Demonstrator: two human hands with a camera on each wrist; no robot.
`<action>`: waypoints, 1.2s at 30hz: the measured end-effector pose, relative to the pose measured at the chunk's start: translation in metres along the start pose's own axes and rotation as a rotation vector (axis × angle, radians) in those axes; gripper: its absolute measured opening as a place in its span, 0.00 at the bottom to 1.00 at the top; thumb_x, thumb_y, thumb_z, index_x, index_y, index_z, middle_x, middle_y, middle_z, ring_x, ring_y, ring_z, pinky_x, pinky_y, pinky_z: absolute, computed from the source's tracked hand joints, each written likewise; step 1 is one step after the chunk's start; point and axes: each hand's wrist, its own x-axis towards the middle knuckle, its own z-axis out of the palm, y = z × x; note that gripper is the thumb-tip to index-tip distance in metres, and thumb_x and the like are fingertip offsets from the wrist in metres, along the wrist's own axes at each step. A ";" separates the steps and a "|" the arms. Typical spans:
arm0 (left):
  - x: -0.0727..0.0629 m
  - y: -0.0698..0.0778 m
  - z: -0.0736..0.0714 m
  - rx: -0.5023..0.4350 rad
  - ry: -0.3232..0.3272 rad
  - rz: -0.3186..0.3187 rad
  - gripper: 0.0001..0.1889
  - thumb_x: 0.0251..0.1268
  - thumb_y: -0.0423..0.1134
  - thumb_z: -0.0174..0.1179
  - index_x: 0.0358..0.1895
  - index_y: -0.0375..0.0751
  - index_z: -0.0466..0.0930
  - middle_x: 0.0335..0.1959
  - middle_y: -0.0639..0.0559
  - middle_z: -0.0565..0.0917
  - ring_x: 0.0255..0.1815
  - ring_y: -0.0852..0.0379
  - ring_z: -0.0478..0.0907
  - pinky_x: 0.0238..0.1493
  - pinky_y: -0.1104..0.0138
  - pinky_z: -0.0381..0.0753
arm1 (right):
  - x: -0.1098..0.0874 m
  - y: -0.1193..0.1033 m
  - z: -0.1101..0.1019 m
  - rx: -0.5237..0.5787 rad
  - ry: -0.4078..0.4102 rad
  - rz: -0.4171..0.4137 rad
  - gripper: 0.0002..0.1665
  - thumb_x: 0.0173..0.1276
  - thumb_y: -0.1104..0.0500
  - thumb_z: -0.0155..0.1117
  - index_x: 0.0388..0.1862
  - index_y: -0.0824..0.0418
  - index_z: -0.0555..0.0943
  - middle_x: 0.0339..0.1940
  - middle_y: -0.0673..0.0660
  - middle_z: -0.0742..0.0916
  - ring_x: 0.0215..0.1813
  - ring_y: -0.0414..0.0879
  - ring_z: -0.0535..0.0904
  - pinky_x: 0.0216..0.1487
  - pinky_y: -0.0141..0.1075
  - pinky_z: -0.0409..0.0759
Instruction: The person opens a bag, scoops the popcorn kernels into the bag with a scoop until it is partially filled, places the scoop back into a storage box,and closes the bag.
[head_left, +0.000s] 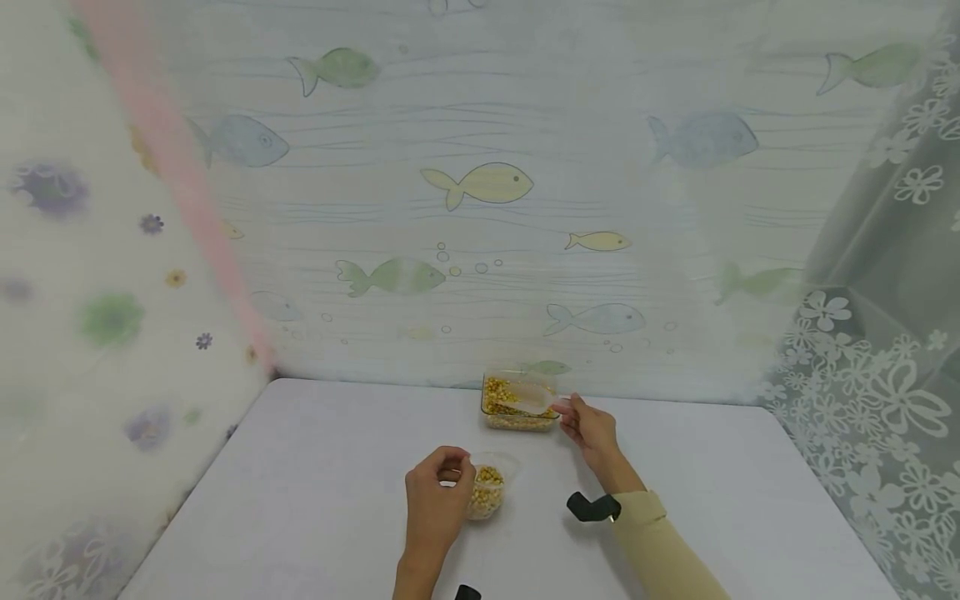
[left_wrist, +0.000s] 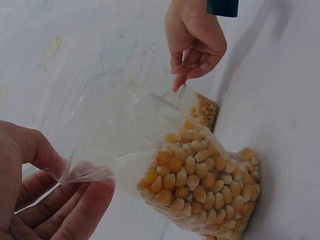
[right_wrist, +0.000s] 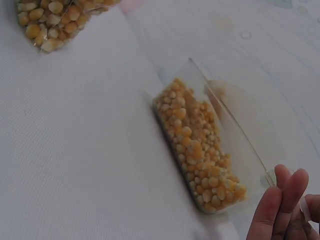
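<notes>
In the head view my left hand (head_left: 438, 496) pinches the upper edge of a clear plastic bag (left_wrist: 115, 125) between thumb and fingers. Yellow corn kernels (left_wrist: 200, 180) fill the bag's lower part, and it stands on the table with its top spread. Farther back, my right hand (head_left: 592, 429) grips the handle of a translucent white scoop (head_left: 531, 397). The scoop lies over a clear rectangular container (head_left: 521, 423), which holds more corn kernels (right_wrist: 190, 145). In the right wrist view the scoop's bowl shows pale behind the container's rim.
The white table (head_left: 315, 483) meets a wall covering printed with fish (head_left: 495, 183) just behind the container. Flower-patterned sheets hang at the left (head_left: 112, 317) and right (head_left: 892, 400). A black wrist mount (head_left: 592, 507) sticks out by the right sleeve.
</notes>
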 end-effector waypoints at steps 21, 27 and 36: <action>-0.001 0.000 0.002 -0.005 0.004 0.026 0.07 0.60 0.26 0.64 0.32 0.43 0.85 0.25 0.56 0.85 0.24 0.64 0.80 0.27 0.71 0.81 | -0.007 -0.003 -0.003 0.109 -0.058 0.056 0.15 0.82 0.52 0.51 0.46 0.61 0.80 0.27 0.46 0.89 0.27 0.34 0.77 0.38 0.26 0.82; -0.002 -0.001 0.002 0.034 -0.002 0.024 0.07 0.62 0.27 0.65 0.32 0.44 0.84 0.25 0.57 0.84 0.24 0.64 0.79 0.28 0.71 0.81 | -0.010 -0.003 -0.005 0.147 -0.096 0.061 0.15 0.83 0.53 0.49 0.42 0.60 0.81 0.28 0.46 0.90 0.28 0.34 0.77 0.39 0.26 0.81; -0.002 0.000 0.002 0.040 -0.002 0.008 0.06 0.61 0.27 0.65 0.33 0.43 0.85 0.26 0.56 0.85 0.25 0.65 0.80 0.29 0.71 0.81 | -0.015 -0.005 -0.006 0.168 -0.136 0.068 0.13 0.83 0.53 0.49 0.44 0.58 0.79 0.29 0.45 0.89 0.28 0.33 0.76 0.41 0.26 0.81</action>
